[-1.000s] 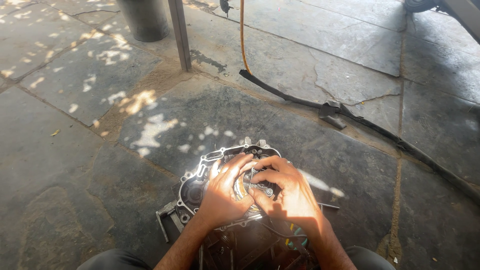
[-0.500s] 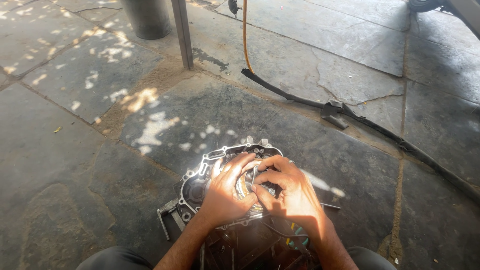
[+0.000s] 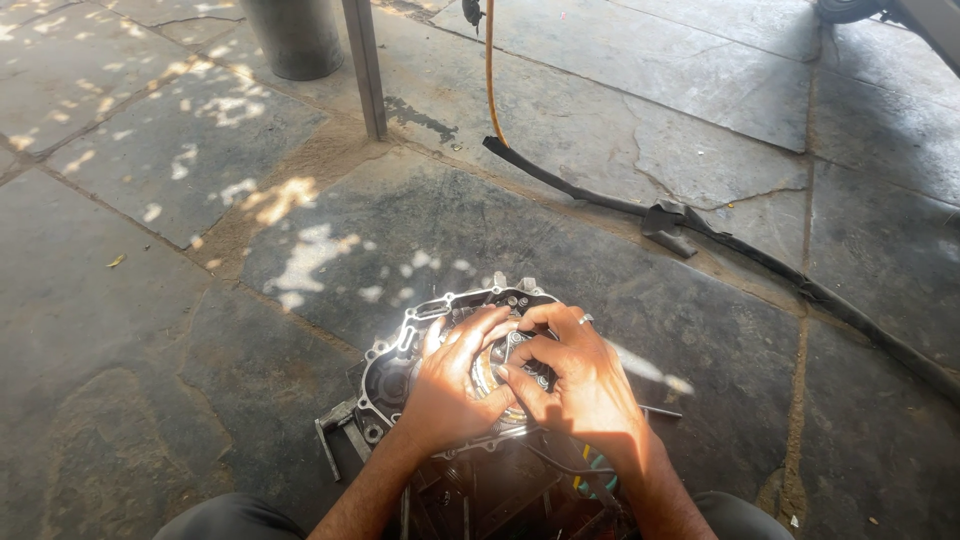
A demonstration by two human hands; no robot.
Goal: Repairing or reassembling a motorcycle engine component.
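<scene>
One engine case (image 3: 420, 345) is seen lying flat on the stone floor (image 3: 150, 300), directly below and ahead of the person. Both hands are laid on the round clutch assembly (image 3: 505, 365) at its middle. The left hand (image 3: 450, 385) is spread over the assembly's left side, fingers extended, nothing clasped. The right hand (image 3: 580, 385) is curled around the right side, fingertips pinched on a small part that cannot be made out. Both hands lie equally near. One black rubber strip (image 3: 700, 225) and one orange cord (image 3: 490, 70) lie well apart beyond.
</scene>
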